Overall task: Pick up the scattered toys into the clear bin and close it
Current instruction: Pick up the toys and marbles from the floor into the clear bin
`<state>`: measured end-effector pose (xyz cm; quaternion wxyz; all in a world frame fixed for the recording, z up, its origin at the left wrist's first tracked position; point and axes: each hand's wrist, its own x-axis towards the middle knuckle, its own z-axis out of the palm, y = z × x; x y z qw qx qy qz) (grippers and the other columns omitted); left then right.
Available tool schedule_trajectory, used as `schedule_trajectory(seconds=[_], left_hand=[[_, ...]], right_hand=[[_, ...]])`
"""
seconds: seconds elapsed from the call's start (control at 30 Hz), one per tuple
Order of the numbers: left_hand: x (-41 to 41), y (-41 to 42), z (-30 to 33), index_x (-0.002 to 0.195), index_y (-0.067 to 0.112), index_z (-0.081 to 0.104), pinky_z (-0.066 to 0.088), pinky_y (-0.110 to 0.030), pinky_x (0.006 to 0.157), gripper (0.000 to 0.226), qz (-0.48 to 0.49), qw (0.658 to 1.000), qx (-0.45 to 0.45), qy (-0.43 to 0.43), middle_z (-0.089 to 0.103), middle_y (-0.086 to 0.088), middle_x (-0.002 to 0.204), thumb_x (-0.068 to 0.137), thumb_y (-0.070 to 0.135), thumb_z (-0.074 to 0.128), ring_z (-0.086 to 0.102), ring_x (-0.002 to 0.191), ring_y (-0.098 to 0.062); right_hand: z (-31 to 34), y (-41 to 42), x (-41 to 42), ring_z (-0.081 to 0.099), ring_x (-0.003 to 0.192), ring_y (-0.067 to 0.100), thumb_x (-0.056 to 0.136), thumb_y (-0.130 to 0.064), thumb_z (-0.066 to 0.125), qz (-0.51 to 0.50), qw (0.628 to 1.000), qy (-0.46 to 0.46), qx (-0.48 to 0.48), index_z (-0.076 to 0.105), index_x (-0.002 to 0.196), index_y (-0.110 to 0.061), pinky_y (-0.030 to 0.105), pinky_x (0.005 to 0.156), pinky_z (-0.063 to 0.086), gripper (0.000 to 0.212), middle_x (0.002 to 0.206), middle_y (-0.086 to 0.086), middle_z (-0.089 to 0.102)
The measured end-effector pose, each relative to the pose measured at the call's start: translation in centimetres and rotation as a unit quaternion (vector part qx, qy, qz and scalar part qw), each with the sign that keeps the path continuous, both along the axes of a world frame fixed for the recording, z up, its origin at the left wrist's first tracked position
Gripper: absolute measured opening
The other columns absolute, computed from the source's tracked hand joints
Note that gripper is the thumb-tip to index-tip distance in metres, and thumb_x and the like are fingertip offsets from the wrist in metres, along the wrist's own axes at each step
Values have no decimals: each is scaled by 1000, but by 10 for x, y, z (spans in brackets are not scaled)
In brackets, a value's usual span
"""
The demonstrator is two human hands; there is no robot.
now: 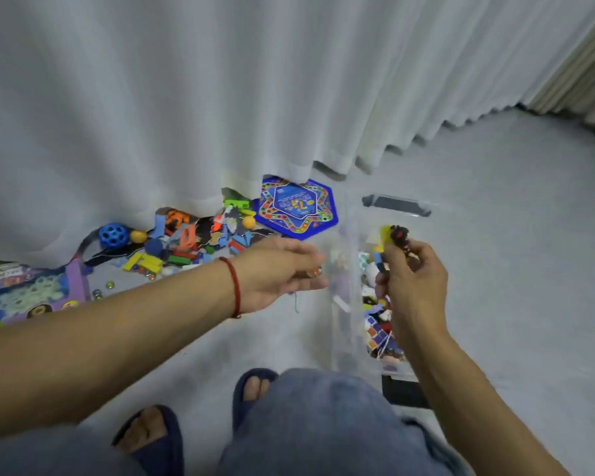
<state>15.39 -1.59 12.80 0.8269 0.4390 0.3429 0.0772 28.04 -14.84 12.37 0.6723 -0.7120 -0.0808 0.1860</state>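
Toys point(186, 242): scattered on floor, far left, by curtain point(186, 97). Left hand point(279, 269): cupping marbles point(315, 271), just left of bin point(344, 304). Right hand point(413, 280): pinching dark toy point(400, 235) above open, part-filled bin.

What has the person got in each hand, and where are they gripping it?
The right hand pinches a small dark toy by its lower end over the clear bin. The left hand seems to cup marbles; that grip is blurred.

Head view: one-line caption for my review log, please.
Right hand holds small toys above the clear bin; left hand reaches toward it.
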Motion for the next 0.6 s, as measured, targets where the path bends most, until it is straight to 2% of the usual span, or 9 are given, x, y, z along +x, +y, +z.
schedule_trajectory(seconds=[0.03, 0.1, 0.17, 0.27, 0.33, 0.43, 0.5, 0.6], left_hand=[[17, -9, 9, 109, -11, 60, 61, -28, 69, 20, -27, 1000, 5, 8, 64, -14, 87, 92, -1, 61, 66, 77, -20], [47, -23, 24, 119, -12, 55, 61, -29, 70, 28, -67, 997, 29, 35, 60, -16, 104, 92, -8, 57, 65, 87, -23], [70, -33, 37, 125, -7, 51, 60, -30, 76, 34, -97, 993, 52, 52, 52, -16, 119, 91, -11, 52, 63, 100, -25], [82, -38, 52, 129, -1, 50, 56, -29, 88, 35, -114, 990, 56, 53, 51, -13, 111, 95, -7, 46, 57, 110, -26], [76, -34, 55, 135, 1, 47, 57, -25, 85, 38, -110, 991, 52, 48, 53, -12, 111, 97, -4, 45, 59, 109, -24], [55, -17, 47, 136, 5, 50, 56, -27, 87, 44, -99, 993, 46, 52, 51, -15, 129, 94, -8, 46, 62, 111, -25], [37, -2, 38, 134, 4, 51, 54, -30, 92, 42, -79, 994, 48, 65, 54, -17, 125, 94, -5, 44, 62, 109, -26], [10, 21, 25, 131, 3, 53, 54, -34, 95, 38, -49, 992, 66, 91, 59, -21, 123, 94, -2, 44, 64, 109, -27]], right_hand=[[1, -11, 22, 56, 52, 19, 95, -3, 55, -15, 999, 42, -11, 59, 110, 0, 24, 42, 48, 16, 88, 18, 63], [-2, -30, 57, 67, 73, 26, 96, 3, 50, -21, 989, 143, -29, 55, 119, 9, 27, 51, 57, 24, 112, 25, 59], [-3, -45, 80, 65, 86, 33, 99, 3, 47, -21, 979, 198, -50, 49, 129, 10, 37, 56, 61, 31, 126, 24, 47], [0, -54, 95, 55, 84, 34, 100, -7, 46, -25, 973, 228, -32, 43, 136, 4, 56, 86, 56, 38, 129, 20, 40], [1, -53, 98, 58, 93, 40, 99, -12, 50, -16, 975, 214, -66, 46, 135, -2, 56, 93, 53, 38, 133, 19, 41], [1, -44, 93, 57, 104, 42, 99, -15, 51, 6, 975, 165, -147, 49, 125, -7, 53, 88, 56, 27, 121, 17, 47], [-2, -35, 86, 61, 101, 40, 99, -15, 49, 19, 970, 122, -210, 50, 117, -9, 52, 84, 58, 20, 114, 14, 50], [-10, -18, 71, 71, 82, 31, 97, -16, 51, 58, 964, 8, -259, 62, 112, -11, 46, 78, 62, 20, 114, 15, 64]])
